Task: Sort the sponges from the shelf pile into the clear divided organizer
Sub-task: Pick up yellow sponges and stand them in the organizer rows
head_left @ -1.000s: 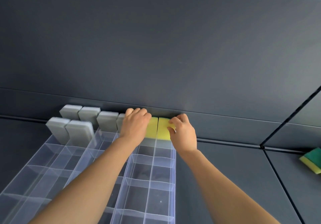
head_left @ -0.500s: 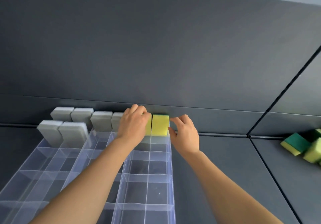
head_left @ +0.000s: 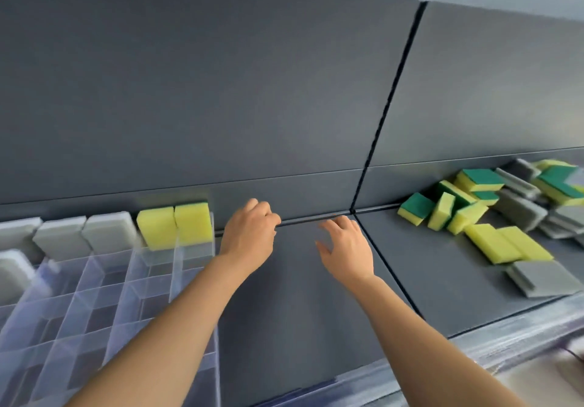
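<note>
Nearest, right of the clear divided organizer (head_left: pixel 216 312) along the shelf's front edge: a blurred clear plastic rim (head_left: pixel 474 340), too smeared to identify.

Further in, just right of the organizer, above the dark shelf (head_left: pixel 300 305): left hand (head_left: pixel 249 232) loosely curled, grasping nothing; right hand (head_left: pixel 346 248) with fingers spread, likewise holding nothing (neither touching a sponge).

In the organizer's far row: two yellow sponges (head_left: pixel 173 225) standing on edge side by side in the rightmost compartments, grey sponges (head_left: pixel 82 236) upright to their left.

Well right of the organizer, beyond a dark shelf seam (head_left: pixel 388 267): the sponge pile (head_left: pixel 464 214), yellow-and-green and grey pieces tumbled over one another, some flat, some on edge.

Probably light, soft and springy, rougher on the green face; little risk of slipping or breaking. Best pinched across the narrow sides, thumb against fingers, starting with a loose outlying piece rather than a buried one.

Between hands and pile, only flat shelf and the seam in view.

Farthest, behind the organizer: the dark back panel (head_left: pixel 252 106).
</note>
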### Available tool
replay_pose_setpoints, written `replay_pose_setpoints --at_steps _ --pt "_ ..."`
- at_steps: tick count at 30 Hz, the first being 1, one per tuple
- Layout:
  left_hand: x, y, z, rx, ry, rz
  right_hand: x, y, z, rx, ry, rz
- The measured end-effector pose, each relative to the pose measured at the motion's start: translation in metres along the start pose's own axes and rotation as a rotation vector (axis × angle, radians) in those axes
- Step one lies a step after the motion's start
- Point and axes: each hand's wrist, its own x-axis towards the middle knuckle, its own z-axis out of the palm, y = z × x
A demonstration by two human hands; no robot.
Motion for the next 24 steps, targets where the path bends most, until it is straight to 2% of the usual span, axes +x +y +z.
replay_pose_setpoints --at_steps 3,13,24 --pt "0.008 0.041 0.014 -0.023 -0.021 0.062 -0.01 0.048 -0.019 -0.043 -0.021 0.032" --pt "0.039 0.186 0.054 -0.022 -0.087 0.081 -0.046 0.214 -0.088 -0.175 -0.056 0.155" --pt "0.097 0.311 0.093 -0.048 -0.147 0.23 -0.046 0.326 -0.125 -0.218 -0.046 0.323"
